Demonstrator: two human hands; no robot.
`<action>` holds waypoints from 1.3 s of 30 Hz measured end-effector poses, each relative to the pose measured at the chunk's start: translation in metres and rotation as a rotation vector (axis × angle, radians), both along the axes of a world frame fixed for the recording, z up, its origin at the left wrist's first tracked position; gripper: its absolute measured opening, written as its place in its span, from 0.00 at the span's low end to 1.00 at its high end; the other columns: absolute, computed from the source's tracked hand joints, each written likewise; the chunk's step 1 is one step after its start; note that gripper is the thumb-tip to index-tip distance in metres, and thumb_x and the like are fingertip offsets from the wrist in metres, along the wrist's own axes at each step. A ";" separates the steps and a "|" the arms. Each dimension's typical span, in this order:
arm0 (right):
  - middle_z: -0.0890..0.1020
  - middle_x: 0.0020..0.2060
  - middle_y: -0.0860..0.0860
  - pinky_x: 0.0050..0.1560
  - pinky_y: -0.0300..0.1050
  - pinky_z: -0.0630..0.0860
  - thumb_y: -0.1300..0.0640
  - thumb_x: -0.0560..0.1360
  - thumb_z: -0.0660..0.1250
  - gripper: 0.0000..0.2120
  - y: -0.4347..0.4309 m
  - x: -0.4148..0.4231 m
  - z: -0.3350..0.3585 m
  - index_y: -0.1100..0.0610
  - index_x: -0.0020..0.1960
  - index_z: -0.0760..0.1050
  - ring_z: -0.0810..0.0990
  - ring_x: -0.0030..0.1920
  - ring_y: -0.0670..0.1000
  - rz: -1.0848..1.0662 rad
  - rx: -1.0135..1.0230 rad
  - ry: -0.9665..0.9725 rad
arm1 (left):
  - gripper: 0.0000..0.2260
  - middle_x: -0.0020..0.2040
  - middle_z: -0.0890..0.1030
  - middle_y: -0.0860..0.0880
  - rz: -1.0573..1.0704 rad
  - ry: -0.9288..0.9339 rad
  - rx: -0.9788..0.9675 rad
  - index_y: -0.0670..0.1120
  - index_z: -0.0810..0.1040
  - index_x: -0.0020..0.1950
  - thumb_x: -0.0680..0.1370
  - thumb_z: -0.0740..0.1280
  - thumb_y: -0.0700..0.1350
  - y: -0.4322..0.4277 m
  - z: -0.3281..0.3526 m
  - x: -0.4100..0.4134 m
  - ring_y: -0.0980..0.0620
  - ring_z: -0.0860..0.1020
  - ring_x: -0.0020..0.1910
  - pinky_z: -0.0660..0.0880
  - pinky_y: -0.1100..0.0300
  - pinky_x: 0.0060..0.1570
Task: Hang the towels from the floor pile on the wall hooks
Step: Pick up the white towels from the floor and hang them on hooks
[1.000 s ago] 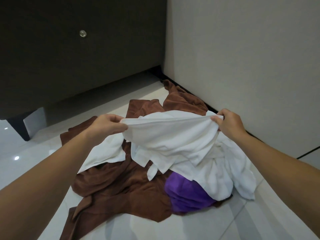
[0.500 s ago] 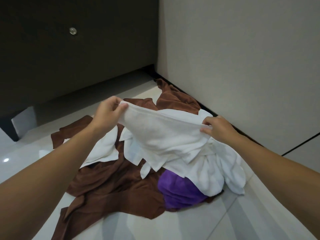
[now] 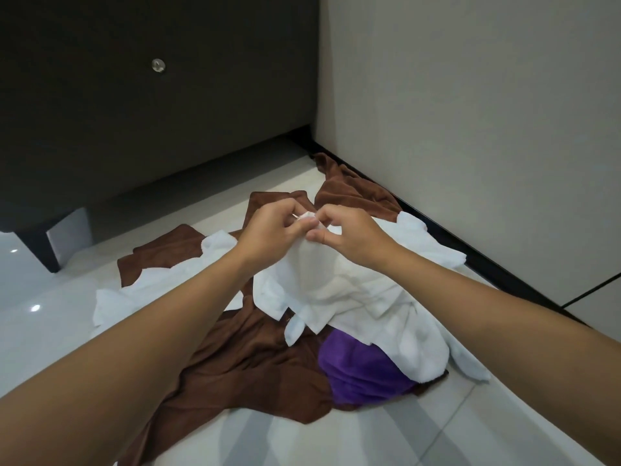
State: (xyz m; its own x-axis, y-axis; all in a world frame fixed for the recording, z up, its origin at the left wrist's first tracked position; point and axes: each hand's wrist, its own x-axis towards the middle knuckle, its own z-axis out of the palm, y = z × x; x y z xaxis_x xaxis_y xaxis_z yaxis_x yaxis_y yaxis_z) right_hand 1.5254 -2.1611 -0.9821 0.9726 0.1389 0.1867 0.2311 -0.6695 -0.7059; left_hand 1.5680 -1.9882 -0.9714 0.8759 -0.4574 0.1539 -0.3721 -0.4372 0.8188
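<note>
Both hands (image 3: pixel 272 230) (image 3: pixel 349 237) pinch a white towel (image 3: pixel 322 274) over the pile (image 3: pixel 252 358) on glossy tiles (image 3: pixel 369 442) by the wall (image 3: pixel 470 129).

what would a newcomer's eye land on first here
Dead centre, the left hand and right hand meet, pinching a bunched edge of a white towel lifted off the floor pile. Below it, a vivid purple towel peeks out at lower right, lying on a spread brown towel. The pile sits on the pale tiled floor beside the right-hand wall.
</note>
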 end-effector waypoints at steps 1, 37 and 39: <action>0.80 0.40 0.44 0.49 0.45 0.76 0.48 0.75 0.70 0.10 0.000 -0.001 0.001 0.54 0.47 0.78 0.78 0.45 0.45 -0.019 0.017 -0.007 | 0.07 0.30 0.79 0.57 -0.003 0.005 -0.007 0.49 0.79 0.44 0.77 0.69 0.52 0.002 0.000 0.000 0.62 0.75 0.30 0.67 0.71 0.31; 0.79 0.46 0.47 0.40 0.35 0.69 0.54 0.79 0.62 0.07 -0.126 -0.006 0.026 0.55 0.52 0.77 0.76 0.47 0.48 -0.833 0.294 -0.128 | 0.07 0.38 0.75 0.48 0.033 0.060 0.404 0.44 0.76 0.44 0.80 0.65 0.46 0.069 0.002 0.041 0.48 0.73 0.37 0.67 0.60 0.32; 0.78 0.46 0.46 0.38 0.30 0.68 0.54 0.79 0.63 0.06 -0.131 -0.003 0.024 0.55 0.52 0.76 0.75 0.45 0.46 -0.832 0.308 -0.119 | 0.05 0.41 0.77 0.47 0.162 0.086 0.177 0.43 0.77 0.48 0.80 0.65 0.44 0.064 0.011 0.044 0.50 0.77 0.38 0.69 0.64 0.31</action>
State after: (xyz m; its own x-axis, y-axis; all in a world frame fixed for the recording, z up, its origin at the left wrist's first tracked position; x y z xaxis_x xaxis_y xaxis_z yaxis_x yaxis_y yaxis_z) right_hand 1.5228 -2.2917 -0.9582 0.7078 -0.6759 0.2054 -0.1613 -0.4378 -0.8845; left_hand 1.6123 -1.9240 -0.9608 0.9463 -0.3233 0.0054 -0.2178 -0.6249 0.7497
